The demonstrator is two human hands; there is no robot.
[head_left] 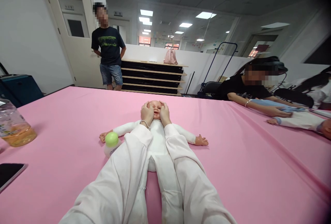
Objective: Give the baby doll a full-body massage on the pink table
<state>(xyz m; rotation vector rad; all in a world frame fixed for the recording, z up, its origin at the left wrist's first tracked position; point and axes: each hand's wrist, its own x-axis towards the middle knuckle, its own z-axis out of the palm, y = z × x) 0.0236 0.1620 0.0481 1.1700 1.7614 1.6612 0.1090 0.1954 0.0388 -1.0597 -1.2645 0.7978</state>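
A baby doll in a white cloth body lies on its back, arms spread wide and head at the far end. My left hand cups one side of the doll's head, a beaded bracelet on its wrist. Against the other side of the head rests my right hand, so the face shows between the two. Both hands hold the head, with fingers curved over its sides and partly hidden. Beside my left sleeve, near the doll's hand, stands a small bottle with a light green cap.
A pink cloth covers the table. At left are a plastic bottle of yellowish liquid and a phone. On the right, a seated person handles another doll. Another person stands beyond the table.
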